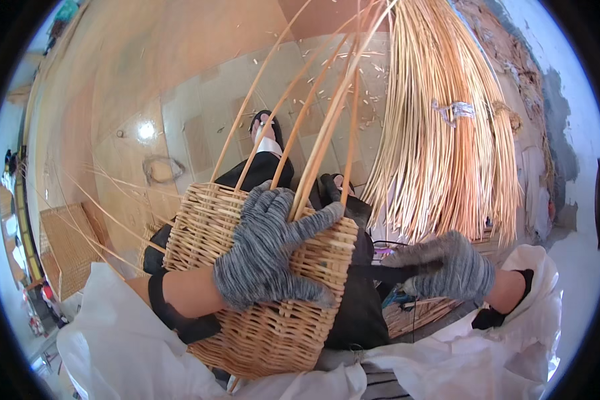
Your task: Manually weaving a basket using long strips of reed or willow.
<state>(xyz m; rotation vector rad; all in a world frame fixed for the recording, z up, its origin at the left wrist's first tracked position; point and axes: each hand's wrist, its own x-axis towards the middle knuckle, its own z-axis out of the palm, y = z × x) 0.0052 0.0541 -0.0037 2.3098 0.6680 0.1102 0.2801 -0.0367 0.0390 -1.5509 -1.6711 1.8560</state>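
Note:
My left hand, in a grey knit glove, lies spread over a woven rattan basket panel on my lap, beside long upright stakes that rise from its top edge. My gloved right hand is at the right of the panel, fingers curled round a narrow dark item that I cannot make out clearly. Thinner loose strands stick out from the panel's left side. My legs in dark trousers and sandalled feet show behind the panel.
A large tied bundle of long canes lies at the right along a patched wall. Small offcuts are scattered on the tiled floor. A flat woven panel stands at the left. Cords and blue-handled items lie under my right hand.

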